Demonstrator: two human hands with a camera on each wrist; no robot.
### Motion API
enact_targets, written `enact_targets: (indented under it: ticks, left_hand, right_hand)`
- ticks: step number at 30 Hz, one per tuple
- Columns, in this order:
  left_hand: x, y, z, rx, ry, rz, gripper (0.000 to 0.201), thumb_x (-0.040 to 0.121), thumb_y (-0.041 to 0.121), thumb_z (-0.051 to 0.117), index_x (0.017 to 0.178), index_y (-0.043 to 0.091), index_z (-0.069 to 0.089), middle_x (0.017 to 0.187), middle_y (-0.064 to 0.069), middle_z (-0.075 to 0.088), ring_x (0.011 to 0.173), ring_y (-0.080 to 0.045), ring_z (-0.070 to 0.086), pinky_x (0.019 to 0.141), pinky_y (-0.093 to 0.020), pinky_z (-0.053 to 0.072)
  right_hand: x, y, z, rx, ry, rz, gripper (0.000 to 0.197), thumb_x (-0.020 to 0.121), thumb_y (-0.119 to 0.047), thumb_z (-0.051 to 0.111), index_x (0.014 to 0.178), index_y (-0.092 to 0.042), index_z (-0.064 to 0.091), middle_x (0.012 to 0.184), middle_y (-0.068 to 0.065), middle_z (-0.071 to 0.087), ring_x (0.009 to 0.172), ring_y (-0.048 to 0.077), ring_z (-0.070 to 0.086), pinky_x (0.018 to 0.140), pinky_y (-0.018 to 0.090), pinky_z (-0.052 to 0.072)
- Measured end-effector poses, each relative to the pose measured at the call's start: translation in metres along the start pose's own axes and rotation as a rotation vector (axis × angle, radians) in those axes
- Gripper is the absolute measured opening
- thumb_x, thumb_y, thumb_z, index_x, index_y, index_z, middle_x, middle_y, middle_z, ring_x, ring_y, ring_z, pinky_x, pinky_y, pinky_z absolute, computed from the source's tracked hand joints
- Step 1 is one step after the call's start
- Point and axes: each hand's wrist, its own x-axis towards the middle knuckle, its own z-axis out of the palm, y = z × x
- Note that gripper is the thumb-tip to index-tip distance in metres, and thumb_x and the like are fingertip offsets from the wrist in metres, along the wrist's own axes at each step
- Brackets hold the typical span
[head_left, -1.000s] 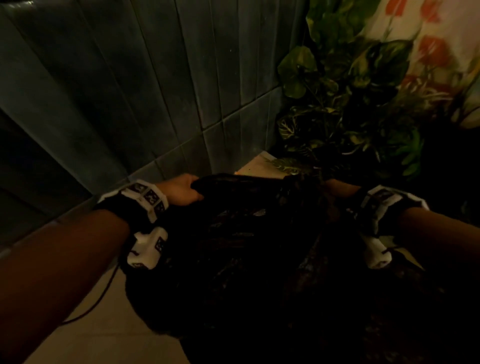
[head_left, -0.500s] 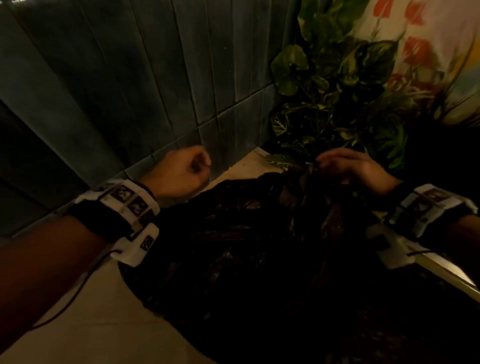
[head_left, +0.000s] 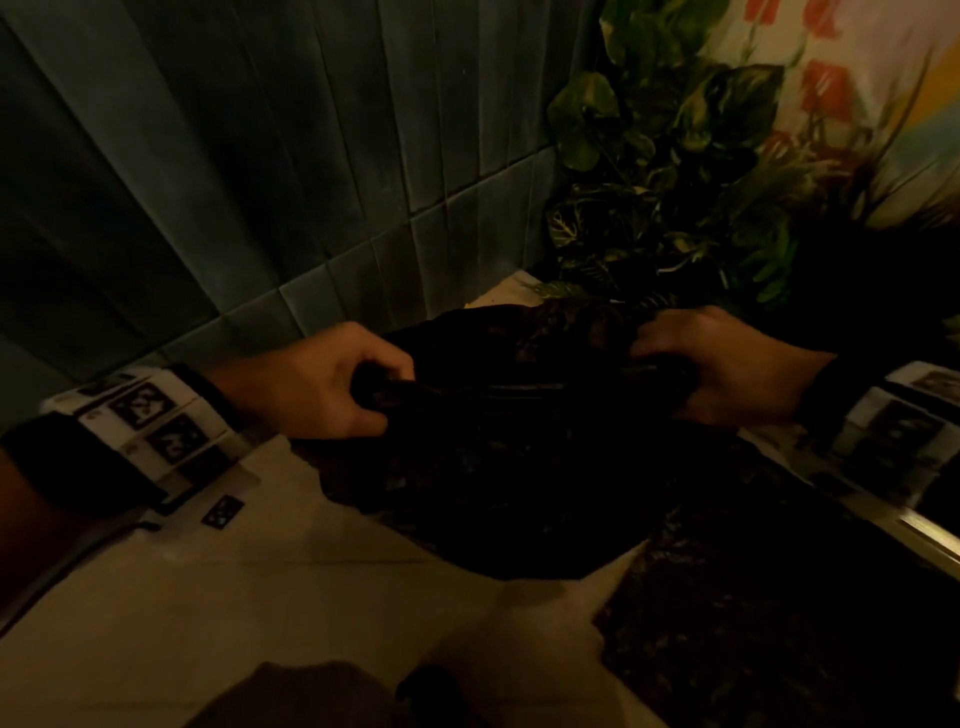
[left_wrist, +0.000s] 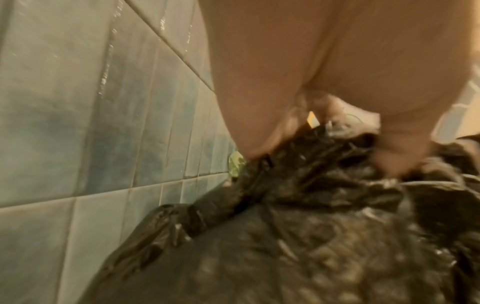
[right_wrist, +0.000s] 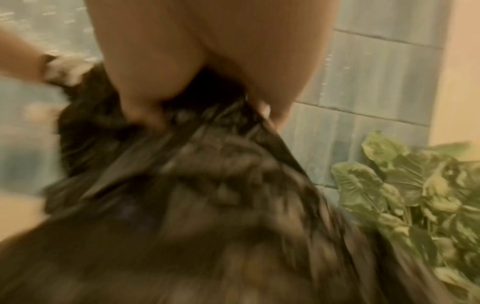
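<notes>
A black plastic bag (head_left: 519, 457) hangs in the dim corner above the pale floor, crinkled and glossy. My left hand (head_left: 332, 384) grips its top edge on the left, fingers curled round a gathered fold. My right hand (head_left: 711, 364) grips the top edge on the right. In the left wrist view the black bag (left_wrist: 311, 205) bunches under my fingers. The right wrist view is blurred; the black bag (right_wrist: 207, 195) is pinched between thumb and fingers there. The bag's inside is hidden.
A blue-grey tiled wall (head_left: 260, 182) runs close behind the bag. A leafy potted plant (head_left: 675, 197) stands at the back right, against a flowered surface (head_left: 857, 78). Pale floor tiles (head_left: 234, 597) lie below. A metal-edged strip (head_left: 930, 535) shows at the right.
Half a second ago my left hand was a fist off the bag and my right touched its top; now both grip the top edge, spread apart.
</notes>
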Motion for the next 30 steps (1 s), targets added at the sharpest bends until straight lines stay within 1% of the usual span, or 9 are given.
enact_targets:
  ticks: [3, 7, 9, 10, 13, 16, 20, 25, 30]
  left_hand:
    - [-0.021, -0.001, 0.002, 0.075, -0.148, -0.152, 0.023, 0.061, 0.038, 0.071, 0.080, 0.050, 0.065, 0.082, 0.021, 0.068, 0.077, 0.003, 0.065, 0.067, -0.020, 0.054]
    - [-0.023, -0.009, 0.019, 0.156, -0.462, -0.325, 0.033, 0.074, 0.071, 0.056, 0.085, 0.042, 0.066, 0.090, 0.022, 0.068, 0.088, 0.006, 0.061, 0.084, -0.020, 0.050]
    - [-0.017, -0.014, 0.024, 0.155, -0.451, -0.436, 0.045, 0.085, 0.069, 0.037, 0.096, 0.038, 0.066, 0.113, 0.006, 0.061, 0.096, 0.008, 0.053, 0.094, -0.018, 0.038]
    - [-0.014, -0.019, 0.027, 0.159, -0.423, -0.482, 0.046, 0.090, 0.064, 0.030, 0.108, 0.039, 0.065, 0.116, 0.024, 0.063, 0.105, 0.006, 0.049, 0.097, -0.016, 0.032]
    - [-0.012, -0.032, 0.033, 0.205, -0.368, -0.537, 0.060, 0.090, 0.064, 0.021, 0.132, 0.033, 0.051, 0.138, 0.015, 0.049, 0.128, -0.006, 0.043, 0.108, -0.019, 0.028]
    - [-0.013, -0.038, 0.018, 0.205, -0.291, -0.514, 0.047, 0.079, 0.068, 0.047, 0.098, 0.032, 0.070, 0.108, 0.010, 0.071, 0.103, -0.009, 0.064, 0.095, -0.027, 0.050]
    - [0.022, -0.020, -0.017, 0.225, 0.013, -0.385, 0.015, 0.087, 0.032, 0.062, 0.080, 0.022, 0.071, 0.080, 0.004, 0.075, 0.073, -0.011, 0.069, 0.075, -0.030, 0.056]
    - [0.106, -0.004, 0.011, 0.536, 0.061, -0.218, 0.046, 0.082, 0.042, 0.062, 0.124, 0.028, 0.053, 0.120, -0.006, 0.060, 0.111, -0.025, 0.058, 0.097, -0.037, 0.047]
    - [0.138, -0.041, 0.011, 0.457, 0.219, -0.360, 0.015, 0.077, 0.017, 0.055, 0.074, 0.032, 0.058, 0.101, -0.012, 0.064, 0.092, -0.030, 0.065, 0.085, -0.040, 0.054]
  right_hand:
    - [-0.030, -0.006, 0.007, -0.046, -0.045, -0.168, 0.031, 0.080, -0.057, 0.047, 0.099, -0.034, 0.055, 0.100, -0.006, 0.050, 0.088, 0.012, 0.044, 0.076, 0.026, 0.036]
    - [-0.047, -0.009, 0.036, -0.383, -0.273, -0.021, 0.027, 0.093, -0.042, 0.028, 0.110, -0.036, 0.048, 0.116, 0.005, 0.059, 0.095, 0.034, 0.065, 0.069, 0.043, 0.059]
    - [-0.044, -0.011, 0.042, -0.459, -0.502, 0.235, 0.050, 0.098, -0.047, 0.017, 0.142, -0.030, 0.034, 0.150, 0.016, 0.035, 0.132, 0.048, 0.036, 0.103, 0.055, 0.039]
    - [-0.047, -0.010, 0.047, -0.391, -0.646, 0.330, 0.056, 0.093, -0.056, 0.018, 0.146, -0.037, 0.018, 0.159, 0.009, 0.012, 0.144, 0.040, 0.013, 0.115, 0.049, 0.021]
    - [-0.053, -0.006, 0.049, -0.281, -0.801, 0.314, 0.080, 0.071, -0.077, 0.041, 0.142, -0.045, 0.026, 0.157, -0.003, 0.014, 0.146, 0.024, 0.011, 0.118, 0.039, 0.014]
    - [-0.043, -0.012, 0.029, 0.176, -0.443, 0.402, 0.014, 0.075, -0.064, 0.059, 0.089, -0.064, 0.059, 0.123, -0.011, 0.062, 0.117, 0.007, 0.054, 0.100, 0.026, 0.041]
    - [-0.006, -0.003, 0.010, 0.301, 0.111, 0.552, 0.036, 0.074, -0.065, 0.055, 0.091, -0.034, 0.062, 0.091, -0.009, 0.064, 0.085, 0.009, 0.062, 0.076, 0.032, 0.051]
    - [0.049, -0.004, 0.043, 0.295, -0.045, 0.758, 0.050, 0.077, -0.035, 0.074, 0.119, -0.022, 0.050, 0.111, 0.003, 0.057, 0.109, 0.026, 0.058, 0.081, 0.032, 0.048]
    - [0.064, 0.019, 0.031, 0.139, 0.132, 0.880, 0.017, 0.077, -0.029, 0.068, 0.087, -0.016, 0.065, 0.111, 0.012, 0.061, 0.104, 0.032, 0.055, 0.076, 0.029, 0.045]
